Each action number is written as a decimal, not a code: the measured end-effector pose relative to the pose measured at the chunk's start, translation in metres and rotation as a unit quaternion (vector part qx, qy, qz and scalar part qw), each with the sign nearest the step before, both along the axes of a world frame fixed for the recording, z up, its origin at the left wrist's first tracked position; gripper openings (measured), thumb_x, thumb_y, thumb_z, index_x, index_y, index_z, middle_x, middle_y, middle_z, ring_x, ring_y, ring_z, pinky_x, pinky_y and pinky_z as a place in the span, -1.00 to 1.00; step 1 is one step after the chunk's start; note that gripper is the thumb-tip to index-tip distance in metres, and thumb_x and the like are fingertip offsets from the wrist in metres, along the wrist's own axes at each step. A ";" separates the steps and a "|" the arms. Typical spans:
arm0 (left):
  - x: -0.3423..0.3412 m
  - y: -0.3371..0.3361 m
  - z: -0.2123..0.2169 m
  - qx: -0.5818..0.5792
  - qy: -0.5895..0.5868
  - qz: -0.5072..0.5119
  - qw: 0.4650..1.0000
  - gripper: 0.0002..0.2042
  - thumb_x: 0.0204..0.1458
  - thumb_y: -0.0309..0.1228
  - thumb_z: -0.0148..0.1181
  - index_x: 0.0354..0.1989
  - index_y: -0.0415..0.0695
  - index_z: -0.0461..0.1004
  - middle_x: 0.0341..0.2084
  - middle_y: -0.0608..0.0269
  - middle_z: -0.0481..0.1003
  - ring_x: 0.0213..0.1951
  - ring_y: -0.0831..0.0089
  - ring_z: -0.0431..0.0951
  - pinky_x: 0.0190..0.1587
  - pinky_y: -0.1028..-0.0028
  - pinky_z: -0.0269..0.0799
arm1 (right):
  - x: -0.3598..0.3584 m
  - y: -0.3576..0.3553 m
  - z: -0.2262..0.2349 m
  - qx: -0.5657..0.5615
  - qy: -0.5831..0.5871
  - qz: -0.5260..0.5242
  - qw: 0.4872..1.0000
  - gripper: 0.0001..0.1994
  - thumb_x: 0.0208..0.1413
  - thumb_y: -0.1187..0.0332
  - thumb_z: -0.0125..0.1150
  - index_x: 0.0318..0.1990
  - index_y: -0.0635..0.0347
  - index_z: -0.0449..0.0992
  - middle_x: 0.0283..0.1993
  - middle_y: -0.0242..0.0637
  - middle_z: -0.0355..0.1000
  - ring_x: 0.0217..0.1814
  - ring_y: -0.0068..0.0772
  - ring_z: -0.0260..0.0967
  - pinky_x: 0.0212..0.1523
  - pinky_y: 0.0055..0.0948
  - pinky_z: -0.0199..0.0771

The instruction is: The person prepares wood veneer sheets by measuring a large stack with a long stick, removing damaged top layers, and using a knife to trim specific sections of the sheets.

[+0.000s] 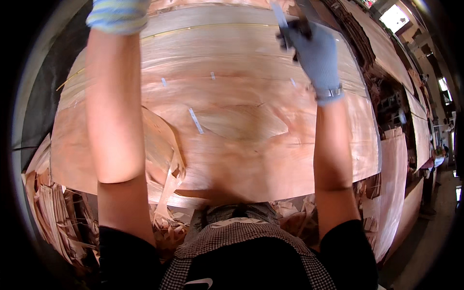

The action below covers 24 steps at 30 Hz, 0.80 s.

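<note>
A wide sheet of thin reddish wood veneer (232,130) lies flat in front of me, patched with short strips of pale tape (195,121). My right hand (314,50), in a grey glove, reaches over the far right part of the sheet and grips a small dark tool (290,29) with a pale strip at its tip. My left hand (118,14), in a light striped glove, stretches to the far left edge of the sheet and is mostly cut off by the top of the picture; its fingers are hidden.
Torn veneer scraps (53,208) pile up at the lower left and under the sheet's near edge. More veneer stacks (396,188) stand to the right, beside a floor aisle (430,241). Another person (437,159) stands far right.
</note>
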<state>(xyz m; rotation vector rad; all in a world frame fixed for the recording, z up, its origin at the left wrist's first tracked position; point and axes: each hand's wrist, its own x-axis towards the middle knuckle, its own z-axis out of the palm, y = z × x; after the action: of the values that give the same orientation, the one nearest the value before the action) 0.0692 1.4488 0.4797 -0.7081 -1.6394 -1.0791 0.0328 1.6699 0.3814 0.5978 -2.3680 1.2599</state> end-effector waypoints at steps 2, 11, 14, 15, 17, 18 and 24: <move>-0.033 -0.016 -0.045 -0.127 -0.027 -0.107 0.986 -0.73 0.05 -0.22 0.06 -0.24 -0.18 0.46 -0.35 0.24 0.46 -0.29 0.50 0.42 -0.10 0.56 0.32 | 0.027 0.048 -0.053 -0.077 -0.154 -0.052 0.984 -0.85 0.06 0.33 0.08 -0.39 0.18 0.52 -0.58 -0.39 0.44 -0.67 -0.66 0.27 -0.71 -0.65 0.20; 0.006 0.108 -0.416 -0.317 -0.355 -0.032 0.879 -0.74 -0.09 -0.47 0.05 -0.17 -0.11 0.46 -0.17 0.08 0.46 -0.09 0.13 0.41 -0.03 0.25 0.33 | 0.109 0.137 -0.241 -0.246 -0.483 -0.164 0.824 -0.84 0.03 0.35 0.15 -0.33 0.27 0.46 -0.58 -0.30 0.44 -0.78 -0.67 0.15 -0.80 -0.68 0.04; 0.001 0.135 -0.453 -0.369 -0.303 0.017 0.878 -0.74 -0.14 -0.46 0.05 -0.21 -0.08 0.48 -0.18 0.12 0.46 -0.10 0.19 0.43 -0.05 0.26 0.34 | 0.077 0.126 -0.258 -0.220 -0.478 -0.166 0.834 -0.82 0.03 0.34 0.13 -0.36 0.31 0.46 -0.60 -0.30 0.44 -0.77 -0.65 0.18 -0.77 -0.65 0.12; -0.004 0.138 -0.472 -0.373 -0.339 0.020 0.864 -0.73 -0.18 -0.46 0.06 -0.23 -0.07 0.47 -0.15 0.13 0.44 -0.08 0.21 0.41 -0.03 0.26 0.32 | 0.061 0.118 -0.266 -0.225 -0.464 -0.150 0.843 -0.82 0.02 0.34 0.13 -0.37 0.32 0.46 -0.61 -0.28 0.44 -0.77 -0.62 0.20 -0.76 -0.63 0.15; -0.013 0.150 -0.454 -0.415 -0.418 0.018 0.808 -0.71 -0.19 -0.45 0.07 -0.19 -0.09 0.45 -0.10 0.14 0.42 -0.06 0.20 0.39 -0.02 0.25 0.30 | 0.028 0.113 -0.291 -0.216 -0.454 -0.148 0.852 -0.81 0.01 0.34 0.13 -0.42 0.33 0.48 -0.64 -0.27 0.43 -0.75 -0.57 0.26 -0.74 -0.58 0.20; -0.016 0.155 -0.442 -0.437 -0.456 0.020 0.775 -0.69 -0.19 -0.44 0.08 -0.18 -0.10 0.43 -0.08 0.15 0.40 -0.05 0.19 0.38 -0.02 0.24 0.30 | 0.012 0.110 -0.308 -0.200 -0.459 -0.152 0.852 -0.80 0.01 0.33 0.14 -0.44 0.33 0.49 -0.65 -0.26 0.43 -0.74 -0.54 0.29 -0.73 -0.55 0.23; -0.036 0.169 -0.438 -0.527 -0.332 0.004 0.782 -0.54 -0.06 -0.34 -0.03 0.09 -0.11 0.27 0.13 0.18 0.23 0.20 0.27 0.15 0.26 0.26 -0.07 | -0.004 0.106 -0.365 -0.042 -0.448 -0.190 0.873 -0.72 -0.04 0.22 0.14 -0.55 0.29 0.53 -0.69 -0.12 0.41 -0.64 -0.28 0.44 -0.61 -0.33 0.39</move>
<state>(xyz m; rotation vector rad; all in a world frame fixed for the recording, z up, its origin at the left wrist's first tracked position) 0.0335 1.6181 0.0413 -1.0684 -2.9087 -0.2726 0.0286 1.7760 0.0167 -0.6221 -2.8703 1.6499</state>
